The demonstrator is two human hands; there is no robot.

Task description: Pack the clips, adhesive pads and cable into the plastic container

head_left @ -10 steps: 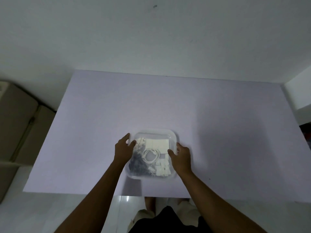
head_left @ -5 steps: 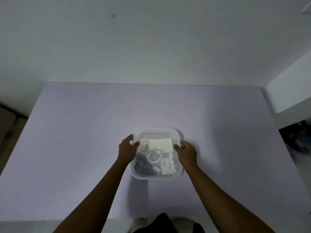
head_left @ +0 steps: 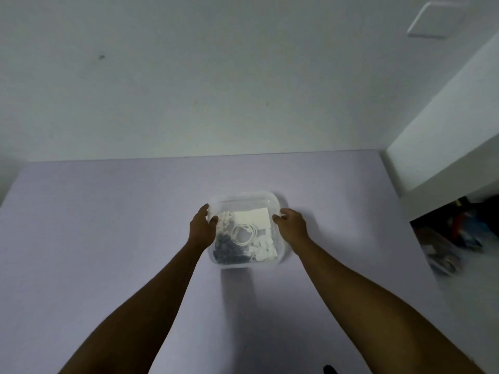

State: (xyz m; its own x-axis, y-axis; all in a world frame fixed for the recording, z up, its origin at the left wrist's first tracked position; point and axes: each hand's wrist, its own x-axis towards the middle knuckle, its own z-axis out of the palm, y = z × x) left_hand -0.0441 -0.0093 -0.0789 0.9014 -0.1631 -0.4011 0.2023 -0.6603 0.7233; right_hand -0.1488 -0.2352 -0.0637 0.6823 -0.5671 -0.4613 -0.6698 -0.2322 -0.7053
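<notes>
A clear square plastic container [head_left: 244, 197] sits on the lilac table [head_left: 108, 238], with a clear lid on top. Through it I see a coiled white cable [head_left: 243, 234], a white sheet of adhesive pads [head_left: 252, 217], dark clips [head_left: 225, 248] at the front left and white clips [head_left: 266, 248] at the front right. My left hand [head_left: 202, 229] grips the container's left edge, thumb over the top. My right hand [head_left: 293, 225] grips its right edge, thumb curled onto the rim.
A white wall rises behind the table's far edge. On the right stands a white ledge [head_left: 437, 147] with dark clutter [head_left: 453, 238] beneath it, beyond the table's right edge.
The container and both hands have slid away from me toward the table's middle. My view has tilted up and to the right.
</notes>
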